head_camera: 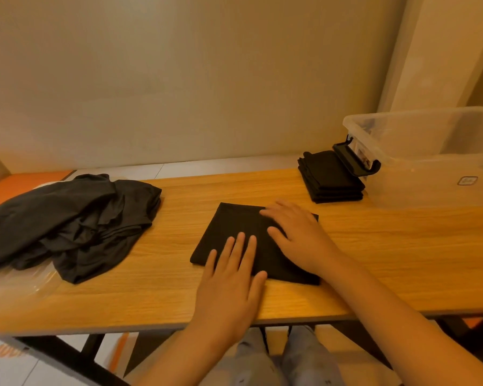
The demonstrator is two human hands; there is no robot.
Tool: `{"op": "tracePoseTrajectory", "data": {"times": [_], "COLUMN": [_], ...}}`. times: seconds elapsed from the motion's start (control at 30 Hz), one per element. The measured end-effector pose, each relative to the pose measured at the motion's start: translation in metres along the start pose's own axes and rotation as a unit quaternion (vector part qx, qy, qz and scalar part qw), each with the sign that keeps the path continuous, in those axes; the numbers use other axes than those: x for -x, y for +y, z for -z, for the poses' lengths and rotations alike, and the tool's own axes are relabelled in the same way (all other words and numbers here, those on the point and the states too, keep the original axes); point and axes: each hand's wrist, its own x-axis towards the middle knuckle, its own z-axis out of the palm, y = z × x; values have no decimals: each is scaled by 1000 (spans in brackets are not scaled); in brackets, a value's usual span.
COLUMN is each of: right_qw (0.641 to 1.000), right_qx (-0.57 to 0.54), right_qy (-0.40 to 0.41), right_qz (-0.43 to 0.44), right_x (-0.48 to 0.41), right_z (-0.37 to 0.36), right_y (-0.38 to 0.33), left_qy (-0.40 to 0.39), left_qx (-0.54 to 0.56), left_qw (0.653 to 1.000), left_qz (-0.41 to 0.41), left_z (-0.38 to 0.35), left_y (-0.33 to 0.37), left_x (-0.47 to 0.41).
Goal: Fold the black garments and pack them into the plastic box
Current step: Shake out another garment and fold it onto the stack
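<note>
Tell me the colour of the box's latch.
Black; the latch shows best in the head view.

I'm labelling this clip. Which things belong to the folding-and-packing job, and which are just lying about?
In the job: folded garment pressed by left hand and right hand; folded stack; unfolded pile; plastic box.
Just lying about: clear plastic sheet at the left end of the table.
</note>
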Motion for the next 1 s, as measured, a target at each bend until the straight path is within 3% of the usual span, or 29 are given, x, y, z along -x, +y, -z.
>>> {"op": "tracePoseTrajectory", "data": {"times": [0.1,0.33,0.47,0.57,0.67,0.83,1.0], "right_qw": [994,993,996,991,986,987,994], "right_qx": [53,87,80,71,75,89,68], "right_qy": [-97,-58,-16,-73,-127,-135,-65], "right_qz": [21,-48,32,83,73,3,57], "right_x": [-2,59,44,15,6,23,30], "right_z": [-7,-6,-5,-13,-23,-23,-6], "right_y": [11,-30,-39,-23,-8,-2,-6], "left_qy": [-8,22,13,-13,-66,-103,-42], "left_qx": [-40,-17,21,28,-17,-11,12], "left_qw": [999,998,996,998,996,990,988], "left_qz": [-12,-62,-86,-57,-55,-95,-150], "left_z": [-1,30,17,6,5,13,23], "left_y": [-13,-60,-38,-28,-33,-42,-30], "left_x": [-9,-28,-16,-16,-22,-22,-8]}}
